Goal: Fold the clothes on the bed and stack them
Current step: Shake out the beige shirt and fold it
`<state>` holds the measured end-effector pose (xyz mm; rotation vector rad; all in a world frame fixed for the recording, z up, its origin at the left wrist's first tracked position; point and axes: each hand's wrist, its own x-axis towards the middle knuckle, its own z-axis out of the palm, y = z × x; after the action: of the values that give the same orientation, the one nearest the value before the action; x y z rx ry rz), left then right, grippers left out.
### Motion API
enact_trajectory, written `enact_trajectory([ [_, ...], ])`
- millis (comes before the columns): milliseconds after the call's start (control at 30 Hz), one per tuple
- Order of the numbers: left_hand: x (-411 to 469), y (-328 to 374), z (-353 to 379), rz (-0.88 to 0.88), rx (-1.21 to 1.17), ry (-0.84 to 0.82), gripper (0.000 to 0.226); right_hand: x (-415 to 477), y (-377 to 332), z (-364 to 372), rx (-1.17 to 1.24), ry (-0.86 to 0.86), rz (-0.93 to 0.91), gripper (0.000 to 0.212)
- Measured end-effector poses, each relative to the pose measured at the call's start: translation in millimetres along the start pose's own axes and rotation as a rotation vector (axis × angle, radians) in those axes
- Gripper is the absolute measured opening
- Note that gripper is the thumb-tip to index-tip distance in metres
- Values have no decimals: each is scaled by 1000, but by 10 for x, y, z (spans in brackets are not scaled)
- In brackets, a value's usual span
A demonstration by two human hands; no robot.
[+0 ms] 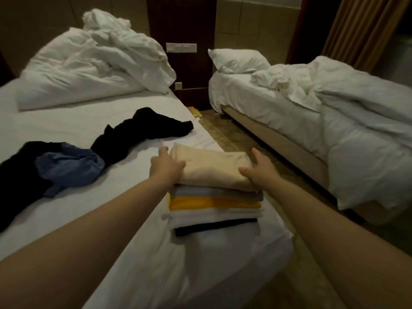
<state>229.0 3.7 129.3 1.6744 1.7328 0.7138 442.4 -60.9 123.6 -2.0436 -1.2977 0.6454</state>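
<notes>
Head view. A stack of folded clothes sits near the right edge of the near bed (66,121). From the top it reads: cream garment (209,168), grey layer (214,191), yellow layer (214,202), white layer (214,216), black layer (214,228).

The left hand (166,165) is at the cream garment's left edge, thumb laid on top and fingers bent round the side, holding it. The right hand (258,169) rests on the garment's right edge, thumb spread across the top and fingers nearly straight, pointing forward; no grip is evident.

Unfolded items lie on the sheet left of the stack: a black garment (145,128), and a blue garment (69,166) lying on a second dark garment (17,170). A crumpled duvet (95,61) lies at the head of the bed. A second bed (289,112) with a pillow (238,61) stands to the right, across a gap.
</notes>
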Motion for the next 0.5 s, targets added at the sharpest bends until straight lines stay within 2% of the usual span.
enact_trajectory([
  [67,-21,4,42,108,172,82,66,7,92,117,-138,81,-52,75],
  [133,-6,127,25,336,334,175,58,23,25,184,-326,207,-176,67],
  [233,53,385,77,581,492,134,45,81,-295,332,-415,292,-355,53],
  [333,166,163,377,568,618,42,42,229,-361,666,-397,152,-347,44],
  [400,160,-204,573,465,622,36,44,288,-182,930,-430,26,-299,43],
  [500,187,-433,684,395,581,23,44,368,-29,1089,-451,-69,-254,45],
])
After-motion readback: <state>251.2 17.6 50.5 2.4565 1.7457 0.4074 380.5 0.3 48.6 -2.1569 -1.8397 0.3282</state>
